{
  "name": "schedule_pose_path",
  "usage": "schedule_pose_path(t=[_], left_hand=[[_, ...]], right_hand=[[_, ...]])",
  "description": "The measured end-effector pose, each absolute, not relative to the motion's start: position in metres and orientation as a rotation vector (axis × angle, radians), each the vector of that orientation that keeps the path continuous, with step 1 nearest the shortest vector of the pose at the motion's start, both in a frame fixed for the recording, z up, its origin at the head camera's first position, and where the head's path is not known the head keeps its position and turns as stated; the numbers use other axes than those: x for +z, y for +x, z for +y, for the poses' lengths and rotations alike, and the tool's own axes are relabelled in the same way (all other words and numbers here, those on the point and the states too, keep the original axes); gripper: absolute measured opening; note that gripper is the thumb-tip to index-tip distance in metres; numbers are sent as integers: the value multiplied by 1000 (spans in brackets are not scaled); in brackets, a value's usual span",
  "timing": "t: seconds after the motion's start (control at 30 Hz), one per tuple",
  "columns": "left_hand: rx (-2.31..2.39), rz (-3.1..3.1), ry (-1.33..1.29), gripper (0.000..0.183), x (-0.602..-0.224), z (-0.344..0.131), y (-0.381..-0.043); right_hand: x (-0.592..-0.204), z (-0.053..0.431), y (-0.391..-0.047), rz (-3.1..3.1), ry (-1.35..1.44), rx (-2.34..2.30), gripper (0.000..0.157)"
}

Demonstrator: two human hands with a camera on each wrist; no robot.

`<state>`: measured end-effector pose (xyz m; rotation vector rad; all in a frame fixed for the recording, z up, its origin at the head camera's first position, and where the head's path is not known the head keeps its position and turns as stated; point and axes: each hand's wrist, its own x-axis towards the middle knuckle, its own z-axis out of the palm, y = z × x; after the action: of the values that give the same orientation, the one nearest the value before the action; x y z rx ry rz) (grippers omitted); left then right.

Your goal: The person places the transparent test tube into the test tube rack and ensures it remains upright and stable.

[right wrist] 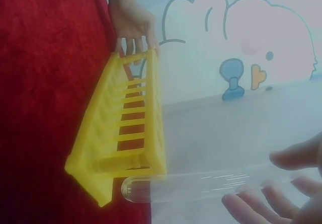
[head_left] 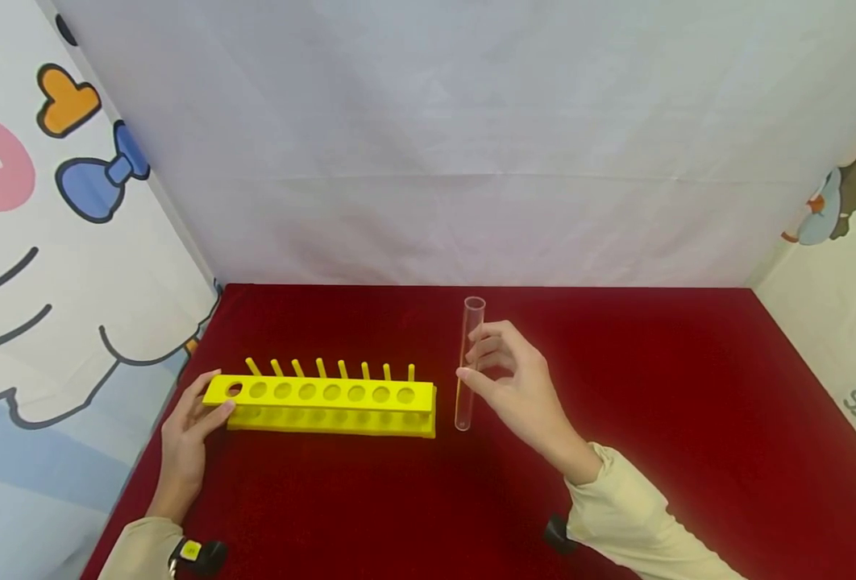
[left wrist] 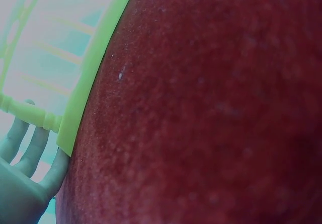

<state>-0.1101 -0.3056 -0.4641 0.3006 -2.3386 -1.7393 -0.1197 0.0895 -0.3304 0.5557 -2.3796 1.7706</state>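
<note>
A yellow test tube rack (head_left: 319, 406) stands on the red cloth, with a row of round holes along its top and a row of short pegs behind. My left hand (head_left: 184, 451) holds its left end, thumb on the front edge and fingers behind; the left wrist view shows fingers (left wrist: 36, 151) at the rack's end post. Just right of the rack, my right hand (head_left: 511, 387) pinches a clear glass test tube (head_left: 464, 407) between thumb and fingers. The tube is nearly upright, mouth up. In the right wrist view its rounded bottom (right wrist: 135, 190) appears beside the rack's near end.
A dark red cloth (head_left: 653, 403) covers the table. Behind it hangs a pale backdrop (head_left: 471, 161), and cartoon-printed panels (head_left: 51, 322) stand at the left and right. Dark wrist devices (head_left: 206, 556) sit at both sleeves.
</note>
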Motion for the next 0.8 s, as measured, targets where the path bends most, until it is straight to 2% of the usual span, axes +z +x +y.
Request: schedule_pose_path(t=[0.27,0.5,0.8], left_hand=[[-1725,-2349,321,46,-471,-310,-113],[-1727,-2344,327,46,-470,-308,-113],[-1721,-2346,315,45,-465,-304,-111]], right_hand=[[-329,89,-120,-2337,569,1789,33],[-347,94,-129,-2334,577,1820,35],[-320,87,-118,-2327,567,1853,32]])
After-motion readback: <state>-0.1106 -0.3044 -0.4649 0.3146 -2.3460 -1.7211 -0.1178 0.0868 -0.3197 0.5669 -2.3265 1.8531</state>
